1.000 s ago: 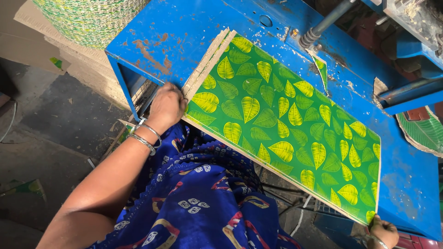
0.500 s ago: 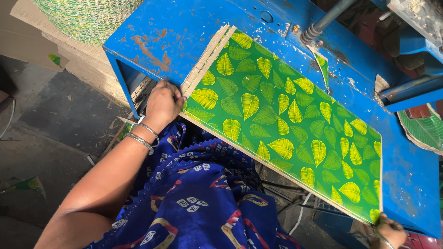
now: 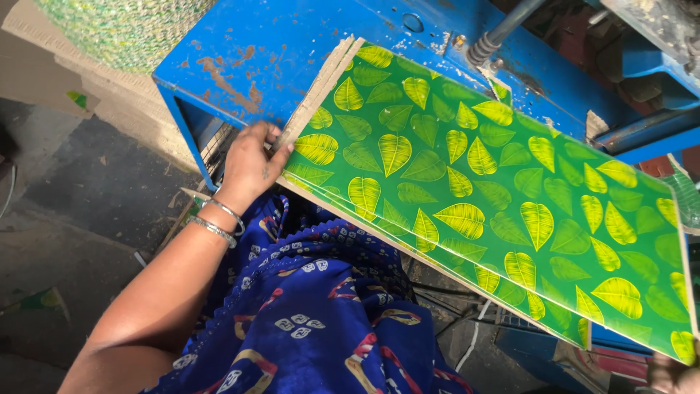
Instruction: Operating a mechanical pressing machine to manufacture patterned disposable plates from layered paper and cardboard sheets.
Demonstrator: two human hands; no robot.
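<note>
Head view: left hand (image 3: pixel 250 162) pinches the near-left end of the stacked green leaf-print sheets (image 3: pixel 496 190) on the blue table (image 3: pixel 292 51); their long axis runs right toward the barely visible right hand (image 3: pixel 674 373), grip unclear.

Views: one only, the head camera, so nothing is shared between two views.
Position: worn on the person's head, above their lap and the blue metal table (image 3: pixel 292 51).
Direction: looks steeply down and a little forward, the frame tilted so the table edge runs diagonally.
Nearness: close; the left hand (image 3: pixel 248 164) and the green leaf-printed sheets (image 3: pixel 496 190) fill most of the frame.
Edges: the right hand (image 3: pixel 674 373) is cut by the lower right corner; the floor shows at left.
</note>
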